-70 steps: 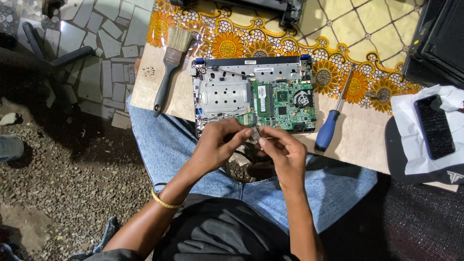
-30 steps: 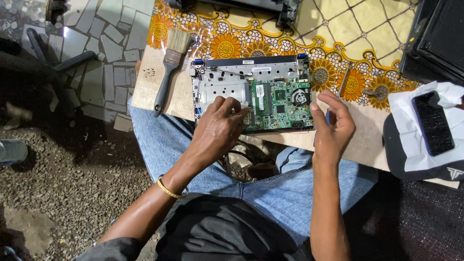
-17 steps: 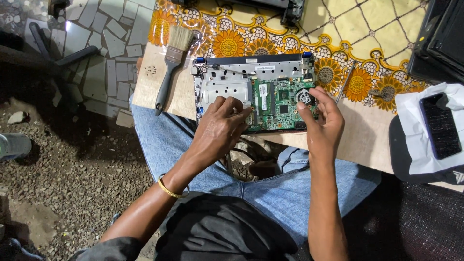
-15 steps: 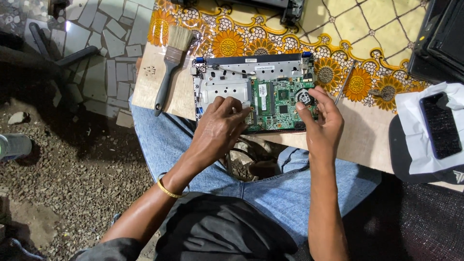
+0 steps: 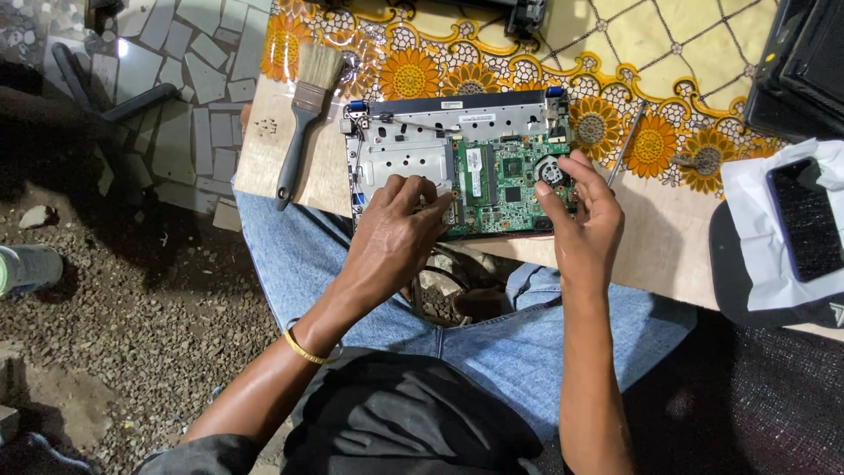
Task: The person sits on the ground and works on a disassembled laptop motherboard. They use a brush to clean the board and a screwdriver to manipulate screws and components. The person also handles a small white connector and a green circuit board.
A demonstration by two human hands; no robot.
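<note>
1. Your left hand (image 5: 397, 230) rests on the near left part of the opened laptop (image 5: 457, 163), fingers bent and pressing down at the seam between the bare metal tray and the green board (image 5: 505, 180). It grips nothing that you can see.
2. Your right hand (image 5: 585, 224) sits at the laptop's near right corner, thumb and fingers curled against the board beside the small round fan (image 5: 549, 170). Whether it pinches anything there cannot be told; the fingers hide the spot.
3. The laptop lies flat on the table (image 5: 655, 255), at its near edge just above your knees, with its bottom cover off and the board showing on its right half.
4. A screwdriver (image 5: 626, 145) lies just right of the laptop; its shaft shows past your right fingers and its handle is hidden behind the hand.
5. A brush (image 5: 303, 114) with a dark handle lies left of the laptop, bristles pointing away from you.
6. A flowered cloth (image 5: 668, 62) covers the far part of the table, and the laptop's far edge lies on it.
7. Far right, a dark phone (image 5: 804, 220) rests on white paper (image 5: 747, 255), well apart from both hands.
8. A gold bangle (image 5: 308, 350) circles your left wrist.
</note>
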